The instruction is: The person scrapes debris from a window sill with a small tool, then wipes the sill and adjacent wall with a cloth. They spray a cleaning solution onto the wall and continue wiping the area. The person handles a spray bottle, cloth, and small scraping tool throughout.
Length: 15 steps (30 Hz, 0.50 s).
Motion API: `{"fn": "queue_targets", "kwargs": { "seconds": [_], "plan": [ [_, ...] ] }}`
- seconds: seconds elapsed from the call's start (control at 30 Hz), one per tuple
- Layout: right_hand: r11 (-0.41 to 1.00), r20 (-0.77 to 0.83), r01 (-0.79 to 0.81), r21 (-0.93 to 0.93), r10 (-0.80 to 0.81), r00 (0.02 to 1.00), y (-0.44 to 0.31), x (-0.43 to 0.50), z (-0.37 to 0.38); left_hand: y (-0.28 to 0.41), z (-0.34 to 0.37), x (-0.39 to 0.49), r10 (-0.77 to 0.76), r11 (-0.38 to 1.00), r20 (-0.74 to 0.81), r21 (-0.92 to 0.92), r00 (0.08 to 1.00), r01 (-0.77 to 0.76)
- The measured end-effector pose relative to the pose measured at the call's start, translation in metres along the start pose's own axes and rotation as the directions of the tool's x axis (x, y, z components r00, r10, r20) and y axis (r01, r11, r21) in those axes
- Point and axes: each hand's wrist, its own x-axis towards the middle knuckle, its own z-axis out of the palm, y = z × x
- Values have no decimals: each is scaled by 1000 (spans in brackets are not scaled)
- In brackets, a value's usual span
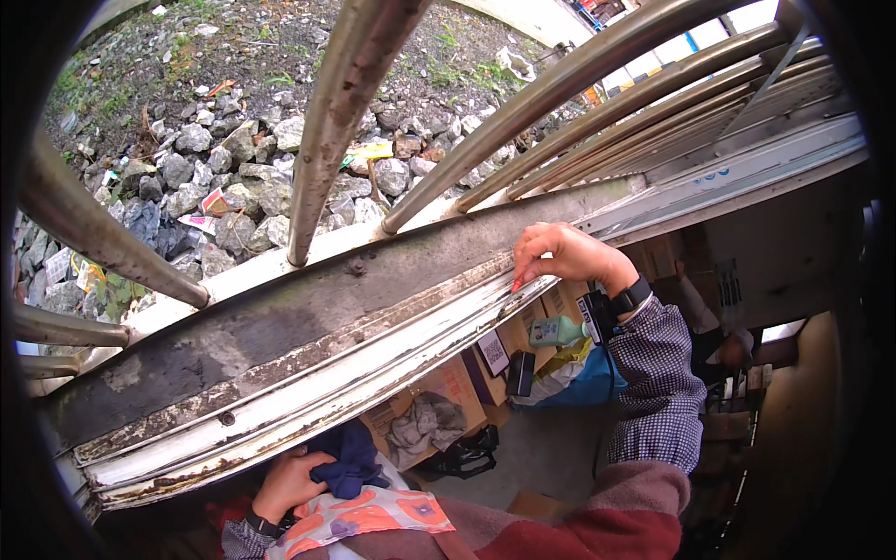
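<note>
My right hand (560, 259) pinches a small red object (516, 285) between thumb and fingers; its kind cannot be told. Its tip is at the white window frame track (294, 378), which is dirty and has rust-brown stains along its inner edge. At the bottom, below the frame, my left hand (290, 483) is closed on a dark blue cloth (350, 458), beside a patterned orange and white fabric (364, 518). Both wrists wear dark bands; a small black device is at the right wrist.
Metal bars (336, 126) stand beyond the concrete sill (266, 315), with rocks (192, 138) and litter outside. Inside are cardboard boxes (455, 385), a grey rag (427, 423), a green bottle (553, 331) and a black plastic bag (465, 451). Another person (731, 348) is at the right.
</note>
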Motion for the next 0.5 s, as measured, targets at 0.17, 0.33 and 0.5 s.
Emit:
{"fn": "queue_targets", "kwargs": {
  "seconds": [0.17,0.33,0.5],
  "plan": [
    [994,2,109,28,-109,994,-10,12,9,2,1,3,-9,999,6,-39,1000,9],
    [986,-54,166,-26,-167,984,-20,17,18,7,-2,3,-14,999,-3,-31,1000,14],
    [981,-101,187,-39,-191,976,-25,16,27,6,0,4,-24,1000,2,-13,1000,24]
  ]
}}
